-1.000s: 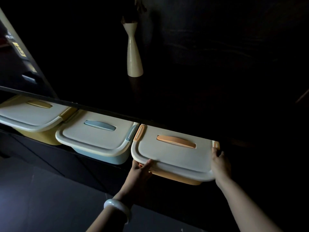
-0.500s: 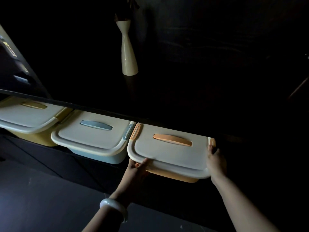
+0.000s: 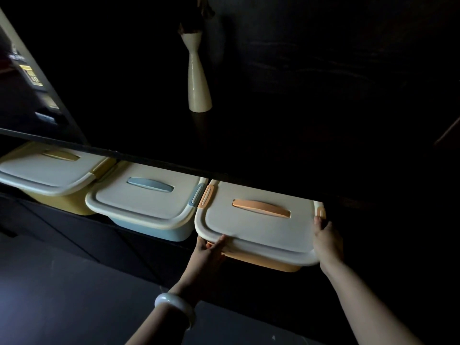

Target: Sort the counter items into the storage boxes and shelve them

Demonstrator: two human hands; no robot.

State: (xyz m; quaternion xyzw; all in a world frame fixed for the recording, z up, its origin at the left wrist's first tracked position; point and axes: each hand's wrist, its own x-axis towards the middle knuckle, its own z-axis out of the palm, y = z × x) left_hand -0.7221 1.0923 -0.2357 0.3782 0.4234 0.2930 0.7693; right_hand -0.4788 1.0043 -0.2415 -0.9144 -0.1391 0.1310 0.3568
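Orange box (image 3: 258, 235), lower centre-right of frame, sat half under the desk (image 3: 273, 150) edge beside the blue box (image 3: 146, 207). Your left hand (image 3: 207, 252) and right hand (image 3: 326, 241) had fingers curled around its front corners. Rigid, smooth plastic; probably loaded, so support the base, not the lid.

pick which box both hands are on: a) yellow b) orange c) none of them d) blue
b: the left hand grips the front left corner of the orange box and the right hand holds its right end; the blue box and the yellow box sit untouched beside it.
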